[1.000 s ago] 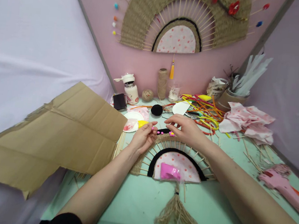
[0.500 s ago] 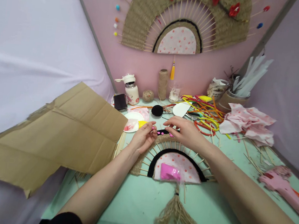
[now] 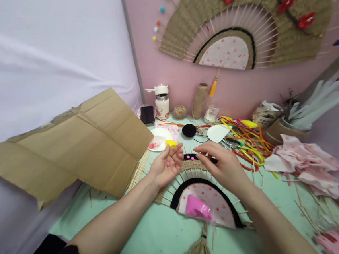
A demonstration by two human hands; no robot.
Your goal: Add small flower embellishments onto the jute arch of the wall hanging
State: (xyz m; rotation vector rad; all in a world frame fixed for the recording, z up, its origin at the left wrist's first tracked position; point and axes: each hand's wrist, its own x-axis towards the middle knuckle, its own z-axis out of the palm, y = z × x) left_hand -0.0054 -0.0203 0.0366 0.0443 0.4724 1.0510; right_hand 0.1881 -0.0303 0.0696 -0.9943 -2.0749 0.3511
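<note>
My left hand is palm up with its fingers loosely curled, and a small pink clay ball lies on the palm. To its right, my right hand hovers above the fan's upper edge, thumb and forefinger apart and nothing visible between them. Under both hands lies a half-round fan of thin sticks and woven twine, with black bands. Several pink clay dots sit on its upper black band, partly hidden by my right hand. A packet of pink clay rests on the dotted fabric at the fan's base.
Cardboard leans at the left. Behind stand a white bottle, a twine ball and a twine spool. Colourful pipe cleaners and crumpled dotted fabric lie right. A larger fan hangs on the wall.
My left hand has opened from a pinch, and the pink ball now lies on its palm. My right hand stays over the fan's edge. The camera view has turned left.
</note>
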